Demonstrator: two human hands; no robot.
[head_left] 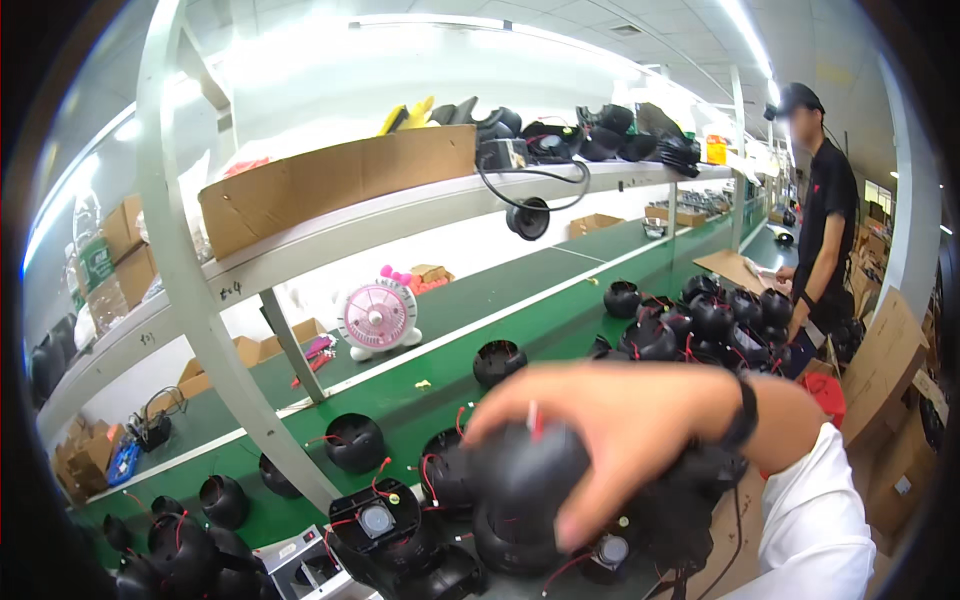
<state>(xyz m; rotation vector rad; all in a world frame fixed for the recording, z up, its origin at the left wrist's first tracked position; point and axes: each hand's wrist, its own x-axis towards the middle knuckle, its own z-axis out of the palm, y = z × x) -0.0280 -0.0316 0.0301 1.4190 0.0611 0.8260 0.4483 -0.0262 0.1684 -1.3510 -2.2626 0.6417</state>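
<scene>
A rounded, matte black plastic shell [525, 472] is at the lower middle of the view, in the grasp of the person's right hand [630, 415]. The fingers curve round its far left side and the thumb lies along its right, so the grip looks wrapped rather than pinched. Both are blurred, and I cannot tell whether the shell is lifted or resting on the black parts beneath it. The left hand is out of view.

The step in hand looks like picking up or setting down this one shell among its neighbours. The next move calls for a steady hold and a straight rise or descent, without snagging the thin red wires around it.

Just left sits a black plastic housing with a square grey speaker [376, 519]; a second round grey speaker [611, 551] lies close under the thumb side. Sideways room is therefore tight. Beyond, the flat green conveyor belt [410, 408] offers bare stretches between an open black bowl-like shell [355, 443] and another farther along. A slanted white metal post [220, 360] bounds the left, a dense heap of black round shells [712, 316] crowds the right, and a co-worker in dark clothes [828, 195] stands well apart.
</scene>
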